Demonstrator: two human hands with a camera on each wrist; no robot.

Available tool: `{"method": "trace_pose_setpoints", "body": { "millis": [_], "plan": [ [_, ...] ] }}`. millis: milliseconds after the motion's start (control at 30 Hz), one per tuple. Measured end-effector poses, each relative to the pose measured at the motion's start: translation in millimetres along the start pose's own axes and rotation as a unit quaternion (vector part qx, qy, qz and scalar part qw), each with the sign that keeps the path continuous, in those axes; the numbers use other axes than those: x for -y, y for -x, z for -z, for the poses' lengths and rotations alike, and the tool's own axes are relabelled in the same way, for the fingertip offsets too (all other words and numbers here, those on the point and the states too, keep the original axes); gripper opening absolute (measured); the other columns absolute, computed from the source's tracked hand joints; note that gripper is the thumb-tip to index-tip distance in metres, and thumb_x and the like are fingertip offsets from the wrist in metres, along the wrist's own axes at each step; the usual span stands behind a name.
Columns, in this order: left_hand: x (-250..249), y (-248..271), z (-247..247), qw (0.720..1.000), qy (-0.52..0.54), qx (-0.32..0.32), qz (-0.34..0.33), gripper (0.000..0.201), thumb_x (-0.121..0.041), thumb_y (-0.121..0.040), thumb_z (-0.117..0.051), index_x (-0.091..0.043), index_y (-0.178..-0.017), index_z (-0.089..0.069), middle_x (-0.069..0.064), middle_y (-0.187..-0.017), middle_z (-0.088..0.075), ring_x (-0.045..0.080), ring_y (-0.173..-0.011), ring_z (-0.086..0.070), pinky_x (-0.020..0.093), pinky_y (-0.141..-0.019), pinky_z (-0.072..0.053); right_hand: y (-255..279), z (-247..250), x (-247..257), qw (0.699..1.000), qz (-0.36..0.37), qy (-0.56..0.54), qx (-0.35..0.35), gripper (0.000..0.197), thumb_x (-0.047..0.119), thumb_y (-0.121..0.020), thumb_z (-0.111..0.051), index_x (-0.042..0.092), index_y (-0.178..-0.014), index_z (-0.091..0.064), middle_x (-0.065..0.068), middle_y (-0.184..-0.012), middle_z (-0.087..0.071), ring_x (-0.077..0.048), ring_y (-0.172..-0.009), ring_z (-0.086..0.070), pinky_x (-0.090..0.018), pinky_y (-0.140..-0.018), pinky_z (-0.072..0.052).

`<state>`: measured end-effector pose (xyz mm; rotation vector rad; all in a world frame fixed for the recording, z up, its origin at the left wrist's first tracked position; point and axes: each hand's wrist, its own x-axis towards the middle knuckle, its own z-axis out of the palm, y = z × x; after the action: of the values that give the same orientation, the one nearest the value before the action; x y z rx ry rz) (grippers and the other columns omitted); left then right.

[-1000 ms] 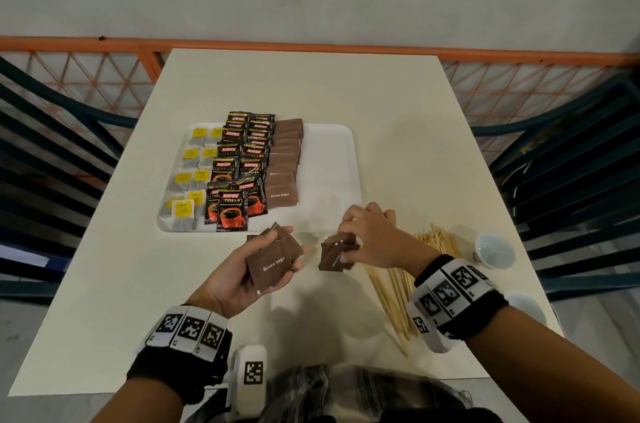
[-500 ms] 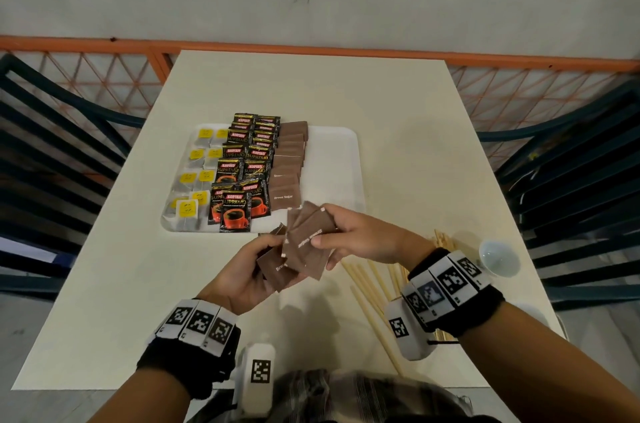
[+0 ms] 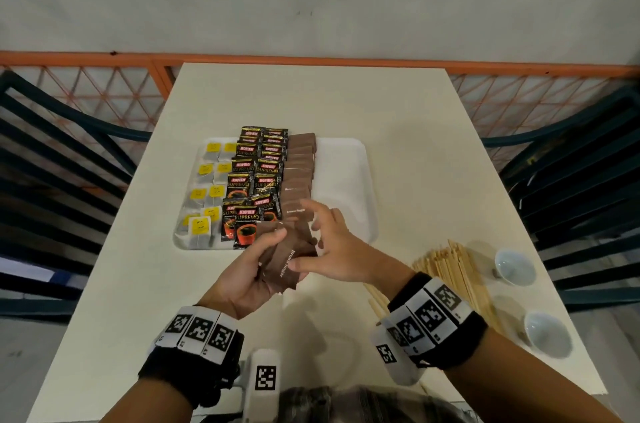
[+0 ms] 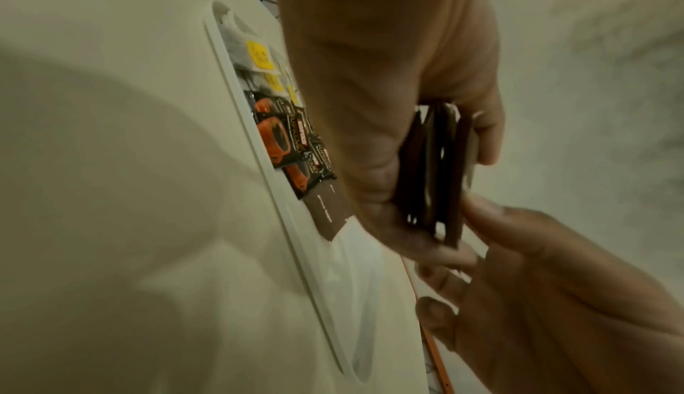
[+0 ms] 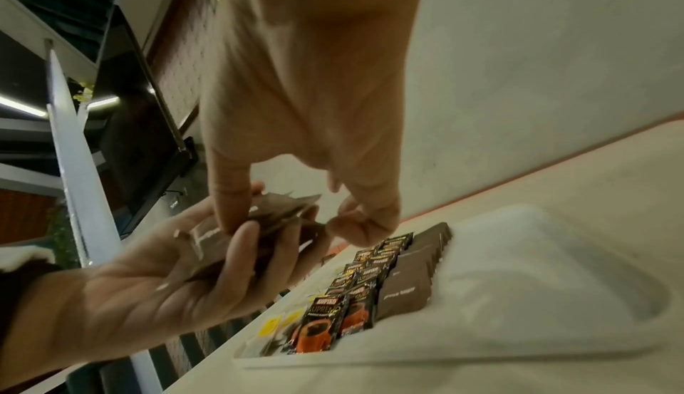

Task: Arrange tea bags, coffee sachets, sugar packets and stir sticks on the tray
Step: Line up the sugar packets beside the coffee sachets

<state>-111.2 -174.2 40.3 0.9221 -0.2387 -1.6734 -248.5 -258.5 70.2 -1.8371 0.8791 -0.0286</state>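
Brown sugar packets point(image 3: 288, 263) sit bunched in the curled left hand point(image 3: 247, 272) just before the tray point(image 3: 346, 180), and as the right hand point(image 3: 341, 249) pinches one, others could slip out.

Left hand point(image 3: 254, 270) and right hand point(image 3: 334, 249) cover most of a held stack of brown sugar packets point(image 3: 289, 265); their count is unclear. Right hand also hides the tray point(image 3: 346, 159) near edge. Wrist views are blurred
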Motion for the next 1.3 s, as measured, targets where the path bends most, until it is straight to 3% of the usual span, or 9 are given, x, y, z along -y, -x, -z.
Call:
{"method": "trace_pose_setpoints", "body": {
  "millis": [100, 200, 400, 567, 700, 900, 1033, 1200, 1300],
  "plan": [
    [-10.4, 2.1, 15.4, 0.999, 0.018, -0.025, -0.04, 0.076, -0.036, -0.044, -0.09, -0.016, -0.112, -0.064, 0.016, -0.101, -0.07, 0.024, -0.083, -0.07, 0.032, -0.065, -0.057, -4.9, -16.6, 5.4, 0.996, -0.033, -0.069, -0.038, 0.065, 0.033, -0.078, -0.071, 0.025, -0.124, -0.027, -0.003, -0.114, -0.039, -0.015, -0.095, -0.048, -0.019, -0.073, -0.043],
    [-20.4, 5.5, 22.2, 0.998, -0.018, -0.029, -0.049, 0.04, -0.03, -0.071, -0.073, -0.013, -0.106, -0.066, 0.017, -0.096, -0.072, 0.026, -0.083, -0.07, 0.031, -0.065, -0.057, -8.6, -34.7, 15.4, 0.987, -0.058, -0.147, -0.012, 0.055, 0.036, -0.081, -0.068, 0.02, -0.113, -0.026, 0.0, -0.093, -0.054, -0.013, -0.07, -0.057, -0.019, -0.058, -0.049],
    [-41.3, 12.1, 41.2, 0.998, -0.019, -0.032, -0.045, 0.033, -0.02, -0.084, -0.048, -0.003, -0.107, -0.064, 0.016, -0.096, -0.072, 0.024, -0.084, -0.071, 0.03, -0.068, -0.058, -23.3, -54.4, 28.7, 0.945, -0.077, -0.317, -0.023, 0.036, 0.012, -0.085, -0.066, 0.012, -0.107, -0.038, -0.009, -0.089, -0.064, -0.021, -0.062, -0.066, -0.03, -0.064, -0.058],
    [-47.9, 13.1, 64.0, 0.997, 0.006, -0.061, -0.04, 0.029, -0.016, -0.078, -0.053, -0.005, -0.103, -0.064, 0.012, -0.092, -0.074, 0.02, -0.079, -0.071, 0.027, -0.068, -0.058, -29.6, -56.9, 23.1, 0.98, -0.059, -0.183, -0.05, 0.023, 0.011, -0.092, -0.054, 0.005, -0.115, -0.052, -0.001, -0.076, -0.06, -0.006, -0.059, -0.052, -0.015, -0.056, -0.043],
    [-51.0, 13.2, 80.9, 0.994, 0.053, -0.092, -0.018, 0.033, -0.013, -0.08, -0.055, -0.007, -0.112, -0.06, 0.009, -0.085, -0.074, 0.016, -0.073, -0.071, 0.026, -0.061, -0.058, -28.3, -47.0, 14.2, 0.977, -0.064, -0.191, -0.068, 0.009, 0.008, -0.094, -0.048, 0.012, -0.095, -0.056, 0.002, -0.071, -0.056, -0.007, -0.06, -0.049, -0.014, -0.058, -0.042],
    [-51.0, 7.6, 86.6, 0.991, 0.085, -0.105, -0.014, 0.096, -0.021, -0.031, -0.093, -0.007, -0.119, -0.057, 0.014, -0.097, -0.073, 0.021, -0.082, -0.072, 0.028, -0.058, -0.057, -43.3, -23.4, -14.0, 0.958, -0.111, -0.235, -0.121, 0.01, 0.005, -0.085, -0.063, 0.011, -0.088, -0.057, -0.01, -0.081, -0.064, -0.015, -0.064, -0.058, -0.021, -0.06, -0.051],
    [-50.8, 9.0, 87.6, 0.989, 0.095, -0.109, -0.018, 0.04, -0.015, -0.072, -0.064, -0.007, -0.111, -0.059, 0.012, -0.088, -0.074, 0.018, -0.076, -0.072, 0.025, -0.059, -0.058, -64.2, -4.2, -31.2, 0.976, -0.139, -0.06, -0.158, 0.016, 0.009, -0.078, -0.071, 0.014, -0.084, -0.058, -0.008, -0.076, -0.066, -0.019, -0.064, -0.062, -0.03, -0.068, -0.055],
    [-48.2, 14.2, 92.9, 0.99, 0.061, -0.123, -0.027, 0.055, -0.023, -0.063, -0.074, -0.008, -0.114, -0.061, 0.01, -0.096, -0.073, 0.017, -0.084, -0.071, 0.022, -0.065, -0.054, -87.2, 7.3, -35.7, 0.985, -0.094, 0.103, -0.102, 0.03, 0.013, -0.085, -0.064, 0.013, -0.115, -0.065, -0.001, -0.088, -0.058, -0.006, -0.062, -0.053, -0.007, -0.062, -0.042],
    [-44.1, 16.3, 96.1, 0.989, 0.071, -0.129, -0.02, 0.074, -0.023, -0.055, -0.083, -0.006, -0.123, -0.057, 0.015, -0.109, -0.069, 0.023, -0.093, -0.069, 0.032, -0.078, -0.055, -96.5, 5.0, -36.4, 0.983, -0.061, 0.145, -0.092, 0.036, 0.013, -0.085, -0.064, 0.015, -0.121, -0.062, -0.003, -0.096, -0.057, -0.01, -0.082, -0.052, -0.012, -0.078, -0.038]
  ]
}}
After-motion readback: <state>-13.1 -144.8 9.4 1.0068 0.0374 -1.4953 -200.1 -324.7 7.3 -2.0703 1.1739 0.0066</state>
